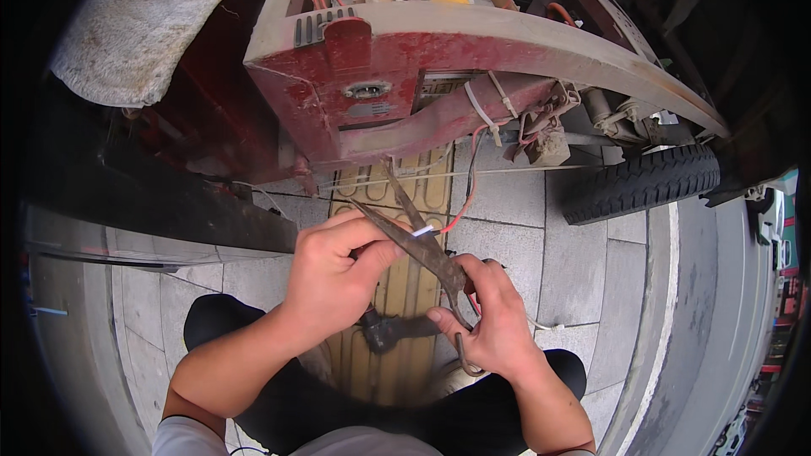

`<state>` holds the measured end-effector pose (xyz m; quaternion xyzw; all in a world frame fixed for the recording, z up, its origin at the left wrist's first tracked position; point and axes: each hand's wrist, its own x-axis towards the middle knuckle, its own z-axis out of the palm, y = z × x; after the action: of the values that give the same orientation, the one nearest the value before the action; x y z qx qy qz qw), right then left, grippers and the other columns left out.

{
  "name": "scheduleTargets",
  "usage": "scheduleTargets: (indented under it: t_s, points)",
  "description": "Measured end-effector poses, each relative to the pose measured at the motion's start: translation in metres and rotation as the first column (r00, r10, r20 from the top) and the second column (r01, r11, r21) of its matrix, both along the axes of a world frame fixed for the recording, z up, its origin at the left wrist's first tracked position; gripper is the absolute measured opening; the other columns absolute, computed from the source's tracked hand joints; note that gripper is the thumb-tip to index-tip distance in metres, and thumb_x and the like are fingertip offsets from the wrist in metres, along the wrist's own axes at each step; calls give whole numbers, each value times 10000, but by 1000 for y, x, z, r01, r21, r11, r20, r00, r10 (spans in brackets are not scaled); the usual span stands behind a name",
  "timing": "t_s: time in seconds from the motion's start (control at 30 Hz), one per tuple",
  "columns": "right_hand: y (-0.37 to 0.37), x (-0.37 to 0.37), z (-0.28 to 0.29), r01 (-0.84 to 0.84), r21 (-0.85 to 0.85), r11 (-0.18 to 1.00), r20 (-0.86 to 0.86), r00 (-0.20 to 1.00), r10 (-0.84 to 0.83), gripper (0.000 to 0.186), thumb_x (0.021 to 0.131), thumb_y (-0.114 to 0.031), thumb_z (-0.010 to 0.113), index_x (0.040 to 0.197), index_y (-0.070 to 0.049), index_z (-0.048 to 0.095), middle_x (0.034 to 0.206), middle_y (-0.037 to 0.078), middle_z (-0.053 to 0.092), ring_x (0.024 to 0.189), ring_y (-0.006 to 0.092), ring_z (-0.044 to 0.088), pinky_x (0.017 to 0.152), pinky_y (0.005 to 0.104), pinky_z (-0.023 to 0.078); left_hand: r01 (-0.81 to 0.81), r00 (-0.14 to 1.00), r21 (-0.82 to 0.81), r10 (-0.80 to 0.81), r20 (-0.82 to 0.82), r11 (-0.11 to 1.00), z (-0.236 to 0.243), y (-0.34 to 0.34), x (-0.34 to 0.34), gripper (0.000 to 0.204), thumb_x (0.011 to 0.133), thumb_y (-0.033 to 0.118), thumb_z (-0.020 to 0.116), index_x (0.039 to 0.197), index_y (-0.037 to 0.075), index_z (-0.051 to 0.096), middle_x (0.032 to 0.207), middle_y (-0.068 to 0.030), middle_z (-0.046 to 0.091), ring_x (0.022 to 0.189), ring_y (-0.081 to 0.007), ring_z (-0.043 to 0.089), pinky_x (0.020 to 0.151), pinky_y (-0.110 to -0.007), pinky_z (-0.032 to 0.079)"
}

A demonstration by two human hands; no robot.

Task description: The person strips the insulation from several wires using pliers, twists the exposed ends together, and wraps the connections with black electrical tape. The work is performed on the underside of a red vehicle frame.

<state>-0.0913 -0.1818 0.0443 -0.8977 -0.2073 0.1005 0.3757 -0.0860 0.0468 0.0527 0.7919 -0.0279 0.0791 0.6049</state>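
the right hand [490,312] grasps a pair of long, rusty metal scissors [443,266], thumb and fingers curled about the handles; the blades stand parted, tips pointing away from the person. the left hand [338,266] has its thumb and forefinger pinched together just beside the blades; what sits between them is mostly hidden, likely the end of the wire. a short white sleeve-like piece [422,230] lies across the blades, with a thin red insulated wire [467,203] running from it up to the underside of the dusty red metal vehicle body [312,110].

all this hangs above the yellow ribbed paving strip [401,291], toward its right edge. the step in hand seems to be trimming or stripping the wire's end; the next move would call for a steady pinch and a light, controlled squeeze. i cannot tell whether the blades bite the piece.
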Motion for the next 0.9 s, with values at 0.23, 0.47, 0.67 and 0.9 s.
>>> scheduleTargets:
  t_s: [0.23, 0.47, 0.67, 0.9]
  points:
    - [-10, 1, -14, 53, 323, 945, -440, 893, 100, 608, 861, -288, 820, 1330, -39, 523, 855, 33, 501, 744, 134, 485, 659, 290, 427, 21, 993, 14, -19, -114, 1000, 5, -1, 1, 104, 880, 9, 713, 979, -22, 719, 910, -97, 694, 755, -178, 642, 678, -303, 509]
    - [-1, -1, -3, -5, 116, 993, -266, 963, 35, 669, 846, -316, 820, 1348, -17, 494, 872, 116, 587, 787, 263, 588, 1170, 495, 326, 27, 999, 83, -29, 19, 996, -1, 2, 2, 95, 895, 3, 688, 983, -30, 703, 934, -120, 673, 762, -233, 648, 680, -325, 513]
    - [5, -3, -3, 6, 98, 995, -309, 951, 25, 693, 847, -320, 816, 1358, 5, 478, 1033, 165, 617, 868, 311, 631, 1193, 526, 298, 22, 1000, 123, -22, 0, 992, 5, 3, 0, 75, 887, 10, 690, 947, -34, 700, 941, -131, 673, 782, -261, 657, 687, -335, 518]
    - [8, -7, -5, 0, 65, 998, -216, 976, 14, 614, 860, -224, 778, 1346, 4, 481, 979, 176, 628, 840, 336, 640, 1167, 524, 323, 26, 999, 130, -30, 26, 991, 4, 3, 1, 63, 871, -3, 693, 920, -42, 684, 904, -130, 667, 777, -258, 654, 686, -336, 516]
